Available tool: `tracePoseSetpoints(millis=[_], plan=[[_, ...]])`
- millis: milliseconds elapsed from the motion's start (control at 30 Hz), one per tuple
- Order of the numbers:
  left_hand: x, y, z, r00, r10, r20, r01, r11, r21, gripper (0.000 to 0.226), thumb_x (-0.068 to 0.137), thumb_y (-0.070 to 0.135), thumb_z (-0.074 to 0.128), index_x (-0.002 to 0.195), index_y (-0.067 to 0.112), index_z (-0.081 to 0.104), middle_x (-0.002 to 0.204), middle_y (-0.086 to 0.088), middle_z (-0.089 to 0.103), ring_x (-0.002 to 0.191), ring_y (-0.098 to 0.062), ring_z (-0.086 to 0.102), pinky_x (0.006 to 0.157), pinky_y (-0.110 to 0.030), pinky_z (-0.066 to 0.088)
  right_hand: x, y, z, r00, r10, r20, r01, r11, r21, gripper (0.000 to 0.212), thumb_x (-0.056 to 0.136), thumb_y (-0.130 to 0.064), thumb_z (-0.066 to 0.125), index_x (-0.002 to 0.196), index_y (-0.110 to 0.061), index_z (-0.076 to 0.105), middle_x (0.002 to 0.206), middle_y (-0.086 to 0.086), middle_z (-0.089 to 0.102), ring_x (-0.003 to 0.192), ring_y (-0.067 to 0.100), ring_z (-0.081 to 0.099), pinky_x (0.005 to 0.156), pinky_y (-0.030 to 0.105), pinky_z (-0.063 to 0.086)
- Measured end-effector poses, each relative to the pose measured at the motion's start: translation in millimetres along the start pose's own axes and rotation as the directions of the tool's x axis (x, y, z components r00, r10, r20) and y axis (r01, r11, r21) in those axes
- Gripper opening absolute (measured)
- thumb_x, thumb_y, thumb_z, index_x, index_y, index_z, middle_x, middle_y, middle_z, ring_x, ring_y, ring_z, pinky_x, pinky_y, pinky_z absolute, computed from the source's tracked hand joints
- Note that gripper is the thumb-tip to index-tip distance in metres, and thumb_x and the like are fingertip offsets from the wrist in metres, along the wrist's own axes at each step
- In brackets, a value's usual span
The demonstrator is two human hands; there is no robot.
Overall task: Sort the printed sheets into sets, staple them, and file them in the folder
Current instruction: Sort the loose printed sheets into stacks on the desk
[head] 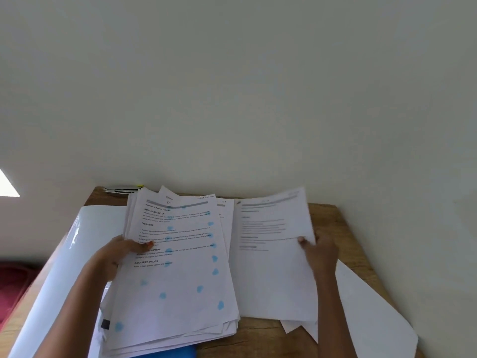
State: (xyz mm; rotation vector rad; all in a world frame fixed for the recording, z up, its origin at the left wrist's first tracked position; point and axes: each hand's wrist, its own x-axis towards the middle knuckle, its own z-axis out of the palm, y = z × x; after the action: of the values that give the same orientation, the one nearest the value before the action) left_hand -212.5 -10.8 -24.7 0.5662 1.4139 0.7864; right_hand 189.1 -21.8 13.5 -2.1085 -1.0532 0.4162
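Clamping stack [180, 280] by its left edge in left hand [113, 254]; pinching 1 sheet [271, 275] by its right edge in right hand [322, 254], just right of stack, long axes parallel, over worktop [348, 228].

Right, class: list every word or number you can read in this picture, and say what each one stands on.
"INITIAL SCENE SETUP": top sheet of the stack.
"TASK GOAL": same sheet.
"REQUIRED PROPS": same sheet.
Body text there, the handwriting at its top, and all print on the right sheet: too blurred to read.
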Motion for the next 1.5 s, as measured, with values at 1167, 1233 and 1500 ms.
tracePoseSetpoints(millis=[1167, 1233, 1500], plan=[[-6, 2, 5, 0.998, 0.059, -0.021, -0.057, 0.995, 0.076, 0.071, 0.047, 0.004, 0.084, 0.114, -0.002, 0.063, 0.104, -0.027, 0.069, 0.093, -0.047, 0.065, 0.082, -0.056, 0.053, -69, -59, 112, 0.878, -0.382, 0.29, 0.392, 0.92, 0.025, 0.061, 0.096, -0.034, 0.051, 0.148, -0.013, 0.027, 0.14, 0.011, 0.041, 0.128, 0.029, 0.038, 0.103, 0.04, 0.032], [-6, 3, 3, 0.999, 0.05, -0.001, -0.05, 0.995, 0.082, 0.069, 0.052, -0.004, 0.086, 0.116, -0.001, 0.061, 0.105, -0.028, 0.068, 0.094, -0.048, 0.064, 0.082, -0.057, 0.053, -35, -41, 87, 0.958, -0.216, 0.186, 0.236, 0.968, -0.09, 0.071, 0.092, -0.047, 0.052, 0.148, -0.013, 0.024, 0.147, 0.012, 0.035, 0.132, 0.032, 0.035, 0.104, 0.046, 0.029], [-5, 5, 5, 0.997, 0.072, 0.016, -0.073, 0.995, 0.067, 0.063, 0.043, 0.003, 0.076, 0.105, 0.005, 0.065, 0.101, -0.028, 0.069, 0.092, -0.047, 0.064, 0.082, -0.054, 0.053, 36, 37, 2, 0.962, 0.065, 0.265, 0.094, 0.833, -0.546, 0.109, 0.064, -0.063, 0.076, 0.145, -0.019, 0.018, 0.143, 0.017, 0.035, 0.13, 0.04, 0.037, 0.104, 0.052, 0.032]])
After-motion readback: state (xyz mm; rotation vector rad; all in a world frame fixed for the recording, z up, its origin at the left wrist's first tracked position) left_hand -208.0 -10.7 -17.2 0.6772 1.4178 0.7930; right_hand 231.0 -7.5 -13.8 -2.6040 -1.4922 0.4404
